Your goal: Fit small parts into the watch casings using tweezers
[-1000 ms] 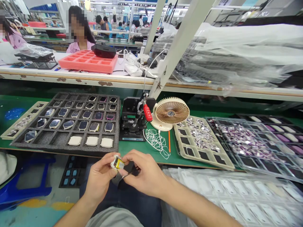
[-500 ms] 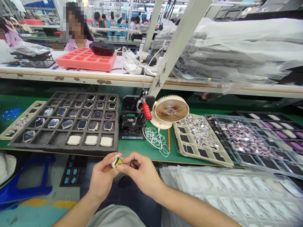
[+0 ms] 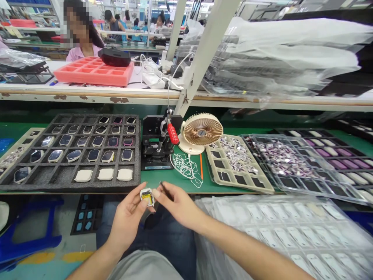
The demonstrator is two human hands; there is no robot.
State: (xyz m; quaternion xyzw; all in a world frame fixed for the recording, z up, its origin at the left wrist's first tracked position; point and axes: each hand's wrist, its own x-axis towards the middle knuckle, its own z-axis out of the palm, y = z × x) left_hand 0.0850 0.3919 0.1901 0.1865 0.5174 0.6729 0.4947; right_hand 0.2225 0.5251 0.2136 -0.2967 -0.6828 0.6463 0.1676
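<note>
My left hand (image 3: 127, 217) grips an open watch case (image 3: 147, 198) by its edges, just past the table's front edge. The case has a pale rim, and its inside faces up, showing yellow and black parts. Close to its right side, my right hand (image 3: 181, 206) is closed around a dark slim tool (image 3: 165, 189); its kind is hard to make out. The right thumb and fingertip are at the case's rim, though I cannot tell whether they touch it. Ahead on the left, a grey foam tray (image 3: 62, 177) holds several watches and pale watch cases.
A black press (image 3: 157, 157) with a red handle stands beside a cream fan (image 3: 202, 132). A white cable (image 3: 186, 167) lies coiled before them. Trays of small parts (image 3: 211, 171) are on the right, above plastic-wrapped sheets (image 3: 279, 233). A co-worker (image 3: 84, 50) sits across the shelf.
The watch case has turned so that its inside shows more fully. My right fingers have shifted at its right side. The whole view has swung slightly to the right.
</note>
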